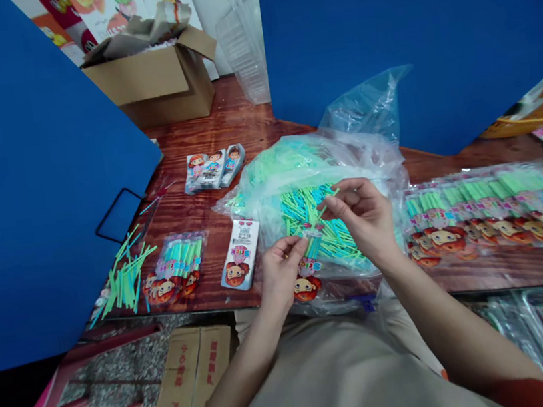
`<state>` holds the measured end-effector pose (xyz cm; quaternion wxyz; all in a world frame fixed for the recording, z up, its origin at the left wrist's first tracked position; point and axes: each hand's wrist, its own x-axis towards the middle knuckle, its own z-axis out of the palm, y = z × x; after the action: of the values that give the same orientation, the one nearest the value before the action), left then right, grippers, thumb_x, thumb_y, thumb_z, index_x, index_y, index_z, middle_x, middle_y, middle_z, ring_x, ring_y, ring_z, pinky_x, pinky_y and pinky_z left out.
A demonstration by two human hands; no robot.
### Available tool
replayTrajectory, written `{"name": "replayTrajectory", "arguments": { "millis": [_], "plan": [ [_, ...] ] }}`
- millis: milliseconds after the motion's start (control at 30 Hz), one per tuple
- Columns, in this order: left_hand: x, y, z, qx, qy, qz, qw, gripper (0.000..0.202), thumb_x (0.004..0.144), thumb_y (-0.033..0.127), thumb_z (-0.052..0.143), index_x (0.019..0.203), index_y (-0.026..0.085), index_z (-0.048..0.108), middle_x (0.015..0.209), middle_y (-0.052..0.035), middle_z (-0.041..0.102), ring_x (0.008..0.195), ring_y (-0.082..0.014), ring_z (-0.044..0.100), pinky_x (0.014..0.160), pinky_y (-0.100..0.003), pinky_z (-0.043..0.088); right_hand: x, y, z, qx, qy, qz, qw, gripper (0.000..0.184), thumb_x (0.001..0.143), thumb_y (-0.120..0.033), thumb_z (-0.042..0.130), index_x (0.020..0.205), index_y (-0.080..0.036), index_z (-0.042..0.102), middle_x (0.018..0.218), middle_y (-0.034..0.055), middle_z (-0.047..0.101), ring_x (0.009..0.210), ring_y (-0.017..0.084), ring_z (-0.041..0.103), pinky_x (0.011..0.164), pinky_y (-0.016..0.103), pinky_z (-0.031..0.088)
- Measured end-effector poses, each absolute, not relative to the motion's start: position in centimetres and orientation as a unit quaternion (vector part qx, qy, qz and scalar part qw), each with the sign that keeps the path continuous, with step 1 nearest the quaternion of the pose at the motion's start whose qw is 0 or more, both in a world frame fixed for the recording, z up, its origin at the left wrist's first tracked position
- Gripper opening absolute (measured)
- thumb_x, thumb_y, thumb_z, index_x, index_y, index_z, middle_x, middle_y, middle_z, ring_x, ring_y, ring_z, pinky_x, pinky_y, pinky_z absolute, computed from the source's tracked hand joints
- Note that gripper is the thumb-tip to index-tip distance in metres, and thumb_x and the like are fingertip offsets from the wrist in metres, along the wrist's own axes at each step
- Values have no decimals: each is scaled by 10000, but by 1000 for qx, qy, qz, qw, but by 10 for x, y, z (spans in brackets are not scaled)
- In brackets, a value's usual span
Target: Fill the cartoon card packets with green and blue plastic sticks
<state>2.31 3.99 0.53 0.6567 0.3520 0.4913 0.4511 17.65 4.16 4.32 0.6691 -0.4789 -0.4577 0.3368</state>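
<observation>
My left hand (281, 273) is closed on the upper edge of a small printed clear packet (307, 284) with a cartoon face and several thin sticks inside. My right hand (369, 220), just above and to the right, pinches a thin green candy-like stick (328, 202) between thumb and fingers. Beneath both hands lies a large clear plastic bag (271, 166), its opening showing a heap of loose green and blue sticks (340, 241). Left of my left hand is a stack of flat printed packets (241, 255). The fingertips partly hide the packet's mouth.
Filled packets (485, 214) lie in a row on the right, and more (179, 263) on the left beside scattered sticks (128, 277). Other printed packets (215, 169) lie farther back. Blue panels (409, 36) flank the wooden table (250, 122); a cardboard box (158, 84) stands behind.
</observation>
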Motion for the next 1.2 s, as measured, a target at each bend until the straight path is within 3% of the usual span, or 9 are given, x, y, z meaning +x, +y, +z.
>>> {"name": "replayTrajectory", "arguments": {
  "millis": [133, 400, 633, 767, 867, 1000, 1100, 1200],
  "plan": [
    [24, 40, 3, 357, 492, 450, 654, 300, 617, 385, 850, 737, 142, 722, 657, 17, 632, 609, -94, 498, 597, -219, 387, 183, 42, 48, -504, -437, 280, 691, 289, 837, -422, 717, 969, -253, 524, 726, -26, 698, 628, 147, 692, 626, 287, 582],
    [27, 40, 5, 368, 483, 445, 658, 291, 620, 384, 853, 714, 144, 718, 640, 17, 625, 601, -96, 496, 600, -225, 389, 177, 39, 37, -495, -444, 341, 664, 315, 810, -426, 746, 963, -245, 539, 697, -26, 706, 630, 156, 699, 635, 295, 580],
    [30, 41, 7, 320, 470, 440, 695, 330, 584, 403, 877, 725, 142, 731, 672, 8, 654, 617, -94, 526, 621, -222, 417, 174, 34, 18, -525, -479, 315, 630, 289, 819, -392, 744, 991, -239, 569, 769, -7, 713, 724, 175, 708, 719, 323, 570],
    [30, 42, 8, 312, 456, 448, 703, 346, 570, 421, 883, 711, 144, 730, 658, 11, 644, 612, -89, 513, 616, -216, 413, 183, 29, 22, -538, -578, 260, 556, 157, 882, -375, 674, 845, -224, 656, 932, 60, 724, 923, 212, 691, 830, 366, 548],
    [29, 42, 7, 326, 460, 439, 699, 337, 586, 422, 874, 714, 145, 731, 655, 8, 641, 614, -95, 513, 607, -218, 403, 193, 27, 29, -524, -660, 266, 468, 180, 928, -377, 607, 882, -228, 695, 990, 74, 728, 977, 224, 675, 884, 383, 521],
    [29, 39, 2, 351, 461, 426, 695, 316, 608, 415, 860, 707, 147, 725, 647, 12, 638, 610, -97, 511, 605, -220, 396, 205, 27, 33, -489, -715, 342, 365, 245, 944, -417, 573, 954, -219, 717, 972, 66, 734, 922, 212, 688, 828, 342, 527],
    [29, 37, 0, 362, 464, 424, 689, 304, 621, 410, 850, 696, 146, 719, 625, 17, 627, 597, -96, 500, 596, -221, 392, 208, 28, 31, -485, -727, 359, 328, 286, 941, -445, 567, 912, -207, 724, 911, 61, 737, 862, 206, 694, 776, 325, 525],
    [29, 36, 0, 343, 464, 428, 695, 304, 622, 406, 849, 697, 146, 711, 633, 19, 624, 600, -93, 501, 604, -221, 399, 209, 29, 29, -498, -709, 355, 350, 269, 926, -446, 589, 935, -212, 723, 933, 59, 747, 866, 203, 696, 768, 315, 526]
  ]
}}
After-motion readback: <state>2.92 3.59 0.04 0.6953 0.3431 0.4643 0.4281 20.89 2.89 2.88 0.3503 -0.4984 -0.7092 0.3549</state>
